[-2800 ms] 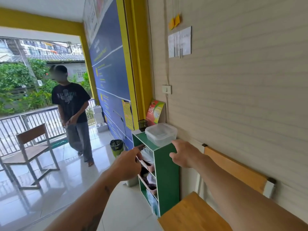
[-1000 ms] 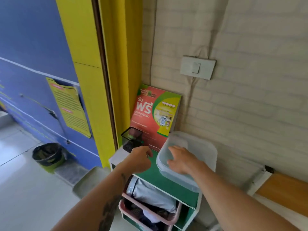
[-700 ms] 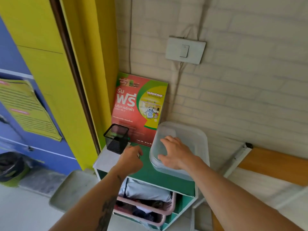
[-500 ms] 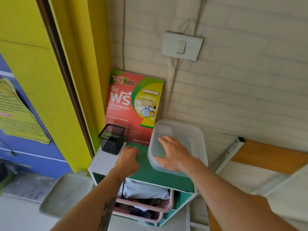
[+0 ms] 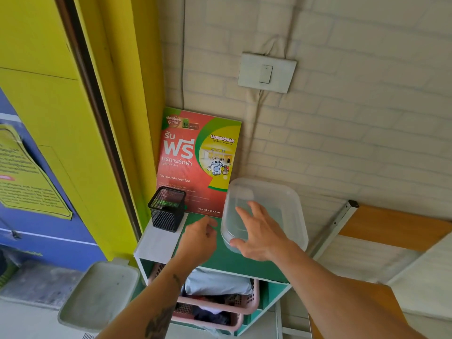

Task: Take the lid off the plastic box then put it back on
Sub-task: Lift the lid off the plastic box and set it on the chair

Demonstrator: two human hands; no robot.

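Observation:
A clear plastic box [image 5: 297, 231] with its translucent lid [image 5: 276, 196] on stands on the green top of a small shelf unit [image 5: 230, 259], against the brick wall. My right hand [image 5: 259, 232] lies over the lid's near left part, fingers spread, thumb down at the box's near left corner. My left hand [image 5: 199, 238] hovers over the green top just left of the box, fingers loosely curled, holding nothing. I cannot tell whether it touches the box.
A black mesh pen cup [image 5: 167, 209] stands at the shelf's left back corner. A red and green laundry leaflet [image 5: 198, 160] leans on the wall behind. Pink baskets [image 5: 220, 307] fill the shelves below. A wooden chair [image 5: 391, 228] sits to the right, a grey tray [image 5: 97, 294] lower left.
I have come from several steps away up to the shelf. My right hand stays on the lid with its fingers spread wider, and my left hand has drawn closer to the box.

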